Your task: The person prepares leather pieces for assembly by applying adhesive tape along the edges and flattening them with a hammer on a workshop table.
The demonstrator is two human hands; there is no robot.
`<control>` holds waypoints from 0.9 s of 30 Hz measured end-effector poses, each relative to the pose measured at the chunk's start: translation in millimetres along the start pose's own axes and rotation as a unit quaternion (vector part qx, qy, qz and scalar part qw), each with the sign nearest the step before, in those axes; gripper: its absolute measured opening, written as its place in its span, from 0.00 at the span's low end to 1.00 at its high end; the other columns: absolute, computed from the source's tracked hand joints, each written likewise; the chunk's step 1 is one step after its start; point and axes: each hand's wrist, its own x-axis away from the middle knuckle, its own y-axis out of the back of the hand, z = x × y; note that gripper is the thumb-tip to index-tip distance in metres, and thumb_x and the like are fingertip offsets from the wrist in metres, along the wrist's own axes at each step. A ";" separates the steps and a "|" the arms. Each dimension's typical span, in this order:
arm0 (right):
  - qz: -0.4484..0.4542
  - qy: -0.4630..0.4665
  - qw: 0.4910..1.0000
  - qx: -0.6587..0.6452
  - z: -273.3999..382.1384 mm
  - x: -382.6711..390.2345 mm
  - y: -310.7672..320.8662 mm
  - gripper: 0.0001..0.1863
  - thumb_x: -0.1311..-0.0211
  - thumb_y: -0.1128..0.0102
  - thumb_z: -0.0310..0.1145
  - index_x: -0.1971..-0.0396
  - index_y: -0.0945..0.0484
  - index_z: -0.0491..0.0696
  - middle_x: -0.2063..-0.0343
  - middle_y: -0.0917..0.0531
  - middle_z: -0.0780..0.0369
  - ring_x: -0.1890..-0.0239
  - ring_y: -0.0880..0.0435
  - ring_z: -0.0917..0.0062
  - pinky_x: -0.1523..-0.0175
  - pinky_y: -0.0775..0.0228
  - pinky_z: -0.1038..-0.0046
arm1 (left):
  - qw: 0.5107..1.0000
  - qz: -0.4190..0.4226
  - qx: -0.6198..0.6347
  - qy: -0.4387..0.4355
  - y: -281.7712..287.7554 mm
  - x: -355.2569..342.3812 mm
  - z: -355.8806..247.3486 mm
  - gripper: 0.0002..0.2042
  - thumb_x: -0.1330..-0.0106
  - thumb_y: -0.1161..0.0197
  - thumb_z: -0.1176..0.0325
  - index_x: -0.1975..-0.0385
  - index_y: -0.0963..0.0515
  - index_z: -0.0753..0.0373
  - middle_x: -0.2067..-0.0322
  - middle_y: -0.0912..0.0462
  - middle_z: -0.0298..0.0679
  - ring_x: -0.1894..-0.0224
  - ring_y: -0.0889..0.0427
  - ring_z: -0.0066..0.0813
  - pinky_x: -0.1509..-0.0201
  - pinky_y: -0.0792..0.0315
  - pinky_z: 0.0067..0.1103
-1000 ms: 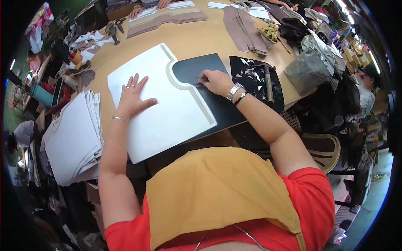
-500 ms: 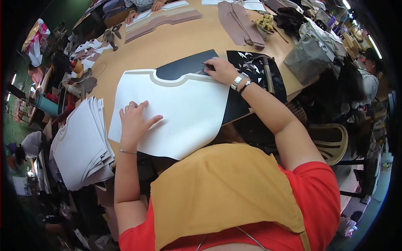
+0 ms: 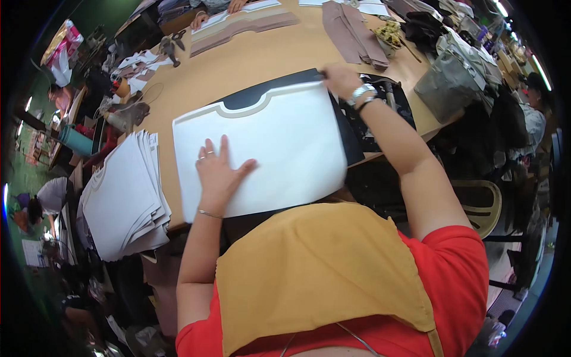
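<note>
A white sheet panel (image 3: 285, 140) with a curved notch lies in front of me. A beige strip (image 3: 254, 109) runs along its notched far edge. My left hand (image 3: 221, 172) rests on the panel, its fingers spread. At the panel's far right corner, my right hand (image 3: 341, 81) has its fingers closed together; a small dark thing shows at the fingertips, too blurred to name. Under the panel lies a dark sheet (image 3: 291, 79), showing beyond the far edge and at the right. Beside it, a black mat (image 3: 402, 107) is partly hidden by my right forearm.
Similar white panels (image 3: 122, 202) are stacked at the left table edge. Across the table (image 3: 262, 53) lie mauve pieces (image 3: 351, 35) and a layered strip stack (image 3: 244, 33), near another person's hands (image 3: 236, 5). A grey bag (image 3: 449, 80) stands at the right; a chair (image 3: 482, 202) is behind it.
The white panel has turned, its right end going farther away and its left end nearer. My right hand has moved right and away. My left hand has shifted right, still spread on the panel.
</note>
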 end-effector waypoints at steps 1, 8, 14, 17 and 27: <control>-0.026 -0.040 0.998 0.045 -20.4 1.4 8.9 0.14 0.41 0.35 0.39 0.60 0.14 0.46 0.59 0.11 0.50 0.54 0.12 0.54 0.49 0.19 0.56 | 0.999 -0.018 -0.047 -0.019 -0.5 4.6 -16.2 0.49 0.39 0.41 0.24 0.27 0.31 0.56 0.35 0.30 0.70 0.34 0.29 0.67 0.32 0.37 0.52; -0.013 -0.158 0.975 0.155 -134.3 40.8 26.8 0.16 0.38 0.35 0.42 0.57 0.13 0.49 0.58 0.11 0.50 0.53 0.12 0.54 0.49 0.19 0.54 | 0.996 0.006 0.024 -0.087 29.7 -11.5 -50.5 0.36 0.31 0.41 0.34 0.35 0.23 0.56 0.44 0.20 0.49 0.43 0.20 0.47 0.44 0.30 0.43; -0.103 -0.185 0.977 0.039 -50.8 49.7 28.6 0.26 0.34 0.34 0.58 0.54 0.14 0.49 0.60 0.11 0.52 0.53 0.11 0.58 0.50 0.20 0.58 | 0.998 -0.046 0.030 -0.003 2.6 -62.8 10.5 0.26 0.32 0.34 0.46 0.41 0.18 0.57 0.46 0.18 0.44 0.43 0.19 0.44 0.39 0.29 0.43; -0.047 -0.075 0.964 -0.251 -37.7 36.0 -6.1 0.25 0.28 0.39 0.56 0.50 0.16 0.48 0.62 0.11 0.55 0.60 0.12 0.66 0.51 0.23 0.64 | 0.993 0.059 0.098 0.020 16.0 -88.2 1.1 0.25 0.38 0.29 0.50 0.45 0.16 0.57 0.51 0.15 0.47 0.46 0.17 0.44 0.41 0.27 0.40; 0.178 0.019 0.910 -0.375 118.9 31.5 -37.9 0.27 0.23 0.46 0.55 0.54 0.17 0.43 0.66 0.16 0.61 0.65 0.21 0.75 0.57 0.28 0.70 | 0.855 0.183 0.481 0.063 2.7 -95.2 -2.5 0.17 0.28 0.31 0.61 0.50 0.16 0.69 0.62 0.13 0.31 0.64 0.20 0.13 0.61 0.26 0.16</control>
